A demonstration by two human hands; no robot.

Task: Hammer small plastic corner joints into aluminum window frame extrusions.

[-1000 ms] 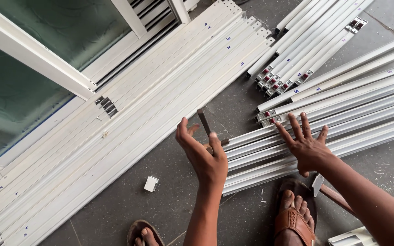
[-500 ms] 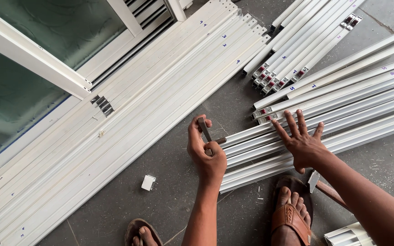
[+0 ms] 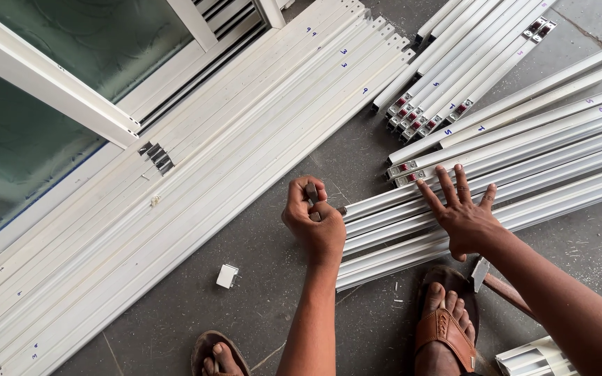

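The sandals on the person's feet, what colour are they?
The sandals are brown, with a woven-looking strap across the toes. The head view shows this best.

The left hand point(image 3: 315, 219) grips a small dark tool point(image 3: 311, 191) at the ends of white profiles point(image 3: 398, 223). Right of it, the right hand point(image 3: 462, 212) lies spread flat on them. A small white piece point(image 3: 226, 276) sits lower left.

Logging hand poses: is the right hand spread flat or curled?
Spread flat: the right hand lies palm-down, fingers fanned apart, on the long white aluminium profiles.
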